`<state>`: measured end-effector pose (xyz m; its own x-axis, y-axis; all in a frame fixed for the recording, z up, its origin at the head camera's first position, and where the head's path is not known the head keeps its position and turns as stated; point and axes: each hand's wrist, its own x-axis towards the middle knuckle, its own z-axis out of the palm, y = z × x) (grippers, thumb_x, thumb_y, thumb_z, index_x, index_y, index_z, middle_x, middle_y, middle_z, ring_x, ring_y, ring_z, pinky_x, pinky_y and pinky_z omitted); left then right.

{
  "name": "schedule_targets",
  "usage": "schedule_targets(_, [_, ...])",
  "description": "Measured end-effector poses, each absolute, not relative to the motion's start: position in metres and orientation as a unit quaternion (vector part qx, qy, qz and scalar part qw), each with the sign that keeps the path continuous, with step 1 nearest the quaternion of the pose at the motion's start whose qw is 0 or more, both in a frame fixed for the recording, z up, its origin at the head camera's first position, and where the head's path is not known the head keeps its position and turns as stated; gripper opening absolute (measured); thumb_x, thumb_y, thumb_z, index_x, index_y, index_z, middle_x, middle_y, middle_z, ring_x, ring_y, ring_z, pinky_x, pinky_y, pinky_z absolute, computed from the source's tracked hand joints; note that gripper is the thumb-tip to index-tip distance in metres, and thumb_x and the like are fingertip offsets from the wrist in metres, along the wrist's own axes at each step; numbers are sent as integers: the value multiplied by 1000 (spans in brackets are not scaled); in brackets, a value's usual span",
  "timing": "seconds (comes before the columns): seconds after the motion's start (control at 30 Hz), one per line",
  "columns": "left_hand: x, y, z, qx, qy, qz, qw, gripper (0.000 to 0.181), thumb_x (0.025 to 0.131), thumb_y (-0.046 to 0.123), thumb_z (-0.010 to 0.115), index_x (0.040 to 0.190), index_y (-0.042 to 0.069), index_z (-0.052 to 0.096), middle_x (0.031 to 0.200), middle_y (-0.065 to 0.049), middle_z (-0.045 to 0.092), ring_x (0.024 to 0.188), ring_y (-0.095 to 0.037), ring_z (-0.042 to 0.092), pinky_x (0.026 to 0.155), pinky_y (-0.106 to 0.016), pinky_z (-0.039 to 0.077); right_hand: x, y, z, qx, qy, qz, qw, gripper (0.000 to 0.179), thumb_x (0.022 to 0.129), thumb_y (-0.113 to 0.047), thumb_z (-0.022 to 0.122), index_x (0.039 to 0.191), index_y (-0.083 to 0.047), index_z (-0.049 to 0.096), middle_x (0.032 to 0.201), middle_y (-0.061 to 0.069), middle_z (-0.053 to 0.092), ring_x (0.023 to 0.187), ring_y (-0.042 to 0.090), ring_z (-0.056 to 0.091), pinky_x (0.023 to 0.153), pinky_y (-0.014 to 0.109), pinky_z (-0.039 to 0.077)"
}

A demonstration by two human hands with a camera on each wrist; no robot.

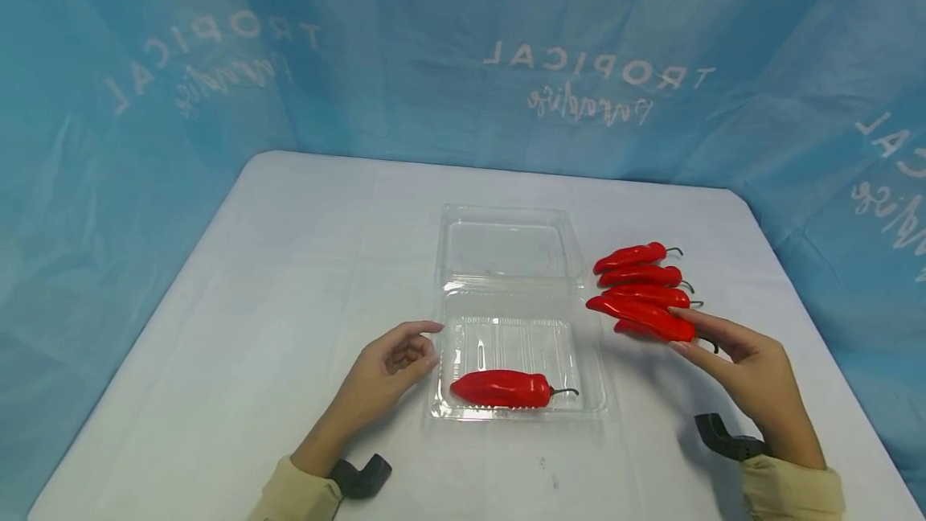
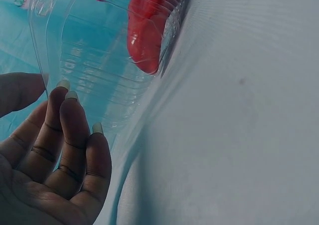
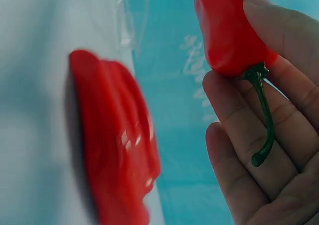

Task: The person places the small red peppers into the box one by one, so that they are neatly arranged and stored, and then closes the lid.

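My right hand pinches a red chili pepper near its stem end, thumb on one side and fingers on the other. In the right wrist view this pepper is raised above the others, its green stem hanging over the fingers. My left hand is at the left rim of a clear plastic clamshell box, the rim between thumb and fingertips in the left wrist view. The box stands open, its lid laid back. One red chili pepper lies along the near side of its base, stem to the right.
Several more red chili peppers lie in a row right of the box, stems to the right, partly overlapped by the held one. A white cloth covers the table. Blue printed curtains hang behind and at both sides.
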<state>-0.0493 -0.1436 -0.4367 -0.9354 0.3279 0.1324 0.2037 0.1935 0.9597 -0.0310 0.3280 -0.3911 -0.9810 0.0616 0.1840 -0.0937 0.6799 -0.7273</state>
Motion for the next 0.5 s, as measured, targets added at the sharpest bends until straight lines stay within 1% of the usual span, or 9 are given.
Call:
schedule_targets(0.1, [-51, -143, -436, 171, 773, 609, 50, 40, 96, 18, 74, 134, 10, 63, 99, -2, 67, 89, -19, 65, 82, -26, 55, -35, 317, -384, 28, -907, 405, 114, 47, 87, -14, 83, 132, -14, 70, 122, -2, 71, 110, 1, 61, 86, 9, 49])
schedule_targets(0.2, [-51, -144, -436, 162, 776, 607, 55, 40, 96, 20, 74, 133, 12, 64, 98, -1, 67, 90, -19, 65, 83, -26, 55, -36, 303, -379, 35, -909, 397, 120, 47, 85, -15, 85, 131, -18, 72, 114, -5, 72, 99, 8, 63, 78, 13, 53])
schedule_targets(0.3, [-49, -144, -436, 155, 779, 604, 60, 39, 95, 21, 75, 133, 14, 64, 98, 0, 67, 89, -18, 65, 83, -26, 55, -38, 286, -375, 54, -911, 390, 120, 48, 84, -16, 87, 129, -22, 73, 110, -2, 74, 91, 11, 63, 72, 17, 56])
schedule_targets(0.37, [-49, -144, -436, 155, 778, 606, 60, 39, 96, 21, 75, 133, 14, 64, 98, 0, 67, 89, -18, 64, 83, -26, 55, -40, 274, -373, 73, -909, 393, 119, 48, 82, -16, 88, 128, -24, 74, 109, -1, 75, 90, 11, 64, 70, 19, 57])
schedule_targets(0.5, [-49, -144, -435, 154, 778, 607, 57, 39, 95, 21, 75, 132, 16, 64, 98, -1, 67, 89, -18, 64, 82, -26, 56, -46, 251, -369, 113, -901, 404, 111, 50, 81, -16, 89, 127, -26, 74, 115, -3, 74, 96, 15, 67, 72, 23, 59])
